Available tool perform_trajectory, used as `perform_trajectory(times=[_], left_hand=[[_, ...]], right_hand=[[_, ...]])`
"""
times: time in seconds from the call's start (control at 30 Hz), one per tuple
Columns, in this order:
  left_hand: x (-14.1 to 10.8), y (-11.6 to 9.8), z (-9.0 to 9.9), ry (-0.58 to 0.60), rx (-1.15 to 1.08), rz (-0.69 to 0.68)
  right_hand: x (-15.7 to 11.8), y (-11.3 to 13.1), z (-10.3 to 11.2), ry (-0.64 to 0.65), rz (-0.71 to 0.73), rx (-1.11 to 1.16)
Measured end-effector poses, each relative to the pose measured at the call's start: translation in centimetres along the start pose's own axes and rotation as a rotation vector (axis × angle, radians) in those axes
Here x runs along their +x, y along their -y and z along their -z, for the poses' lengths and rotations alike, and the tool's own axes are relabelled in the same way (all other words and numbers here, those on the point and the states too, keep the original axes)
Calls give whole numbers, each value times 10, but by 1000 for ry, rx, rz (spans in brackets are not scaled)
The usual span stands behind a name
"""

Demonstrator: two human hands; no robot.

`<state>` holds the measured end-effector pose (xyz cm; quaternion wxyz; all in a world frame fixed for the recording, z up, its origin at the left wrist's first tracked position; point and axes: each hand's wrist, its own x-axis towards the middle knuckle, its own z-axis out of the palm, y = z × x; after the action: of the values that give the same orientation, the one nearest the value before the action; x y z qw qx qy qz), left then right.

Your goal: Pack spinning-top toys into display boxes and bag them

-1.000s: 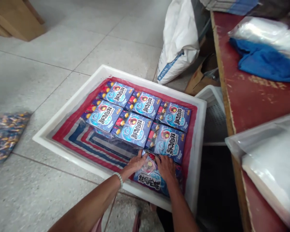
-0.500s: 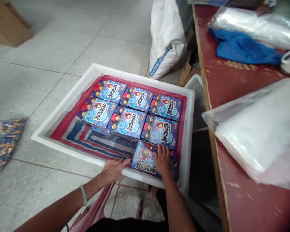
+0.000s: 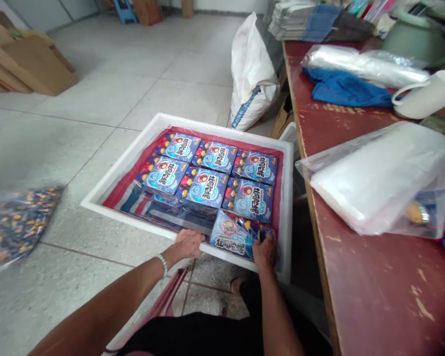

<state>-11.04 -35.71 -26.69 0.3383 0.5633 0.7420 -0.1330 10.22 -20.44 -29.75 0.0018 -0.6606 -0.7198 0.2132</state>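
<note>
A white tray (image 3: 114,168) lined with red, blue and white striped cloth holds several blue printed packs in clear wrap, mostly in two rows. One more pack (image 3: 228,232) lies at the tray's near right corner. My right hand (image 3: 265,252) has its fingers curled on this pack's right end. With the fingers bent over the tray's near rim, my left hand (image 3: 190,243) is just left of the same pack. A beaded bracelet (image 3: 163,265) is on my left wrist.
A red table (image 3: 374,277) on the right bears a plastic-bagged white stack (image 3: 371,173), a blue cloth (image 3: 348,89) and a white jug (image 3: 430,96). A white sack (image 3: 250,74) stands behind the tray. A bag of small items (image 3: 18,222) and cardboard boxes (image 3: 37,62) are at left.
The view has tilted up and right. My right hand has slid to the right end of the near pack, its fingers now curled. My left hand stays at the near rim.
</note>
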Motion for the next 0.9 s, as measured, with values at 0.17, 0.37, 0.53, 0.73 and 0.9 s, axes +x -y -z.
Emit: perform_trajectory(times=[0.17, 0.37, 0.53, 0.73, 0.9], left_hand=[[1, -1, 2, 22, -4, 30], [3, -5, 9, 55, 32, 53], [3, -5, 9, 68, 51, 44], [12, 8, 17, 132, 37, -73], [21, 15, 19, 166, -47, -156]], right_hand=[[2, 11, 2, 123, -44, -46], [20, 24, 1, 207, -141, -81], [32, 15, 4, 279, -115, -69], [23, 2, -2, 238, -86, -85], [25, 1, -7, 241, -83, -82]])
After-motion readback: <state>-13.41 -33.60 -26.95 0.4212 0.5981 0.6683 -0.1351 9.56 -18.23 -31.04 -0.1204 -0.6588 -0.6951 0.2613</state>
